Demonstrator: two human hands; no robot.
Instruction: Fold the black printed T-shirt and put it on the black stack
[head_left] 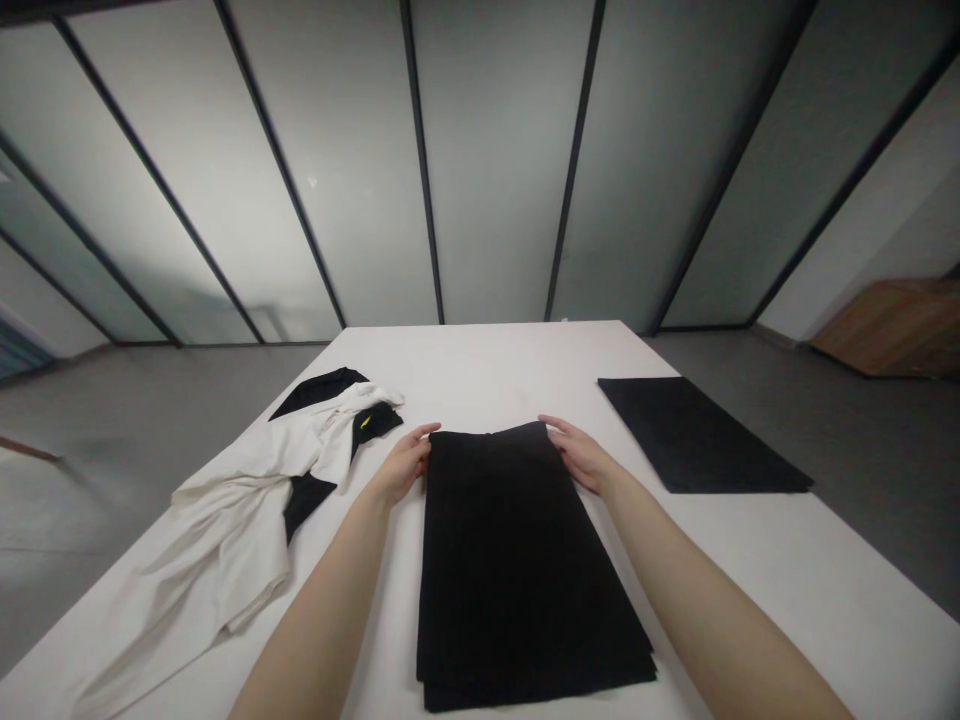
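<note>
The left hand [403, 463] and right hand [581, 455] lie open, fingers flat and not gripping, against the top corners of a folded rectangular stack of black cloth [517, 570] (its lower edge shows several layers) on a white rectangular table [480, 370]. Left of the stack sits a crumpled white garment with black panels [217, 530]; to the right, well apart, lies a flat black fabric sheet [697, 435].
</note>
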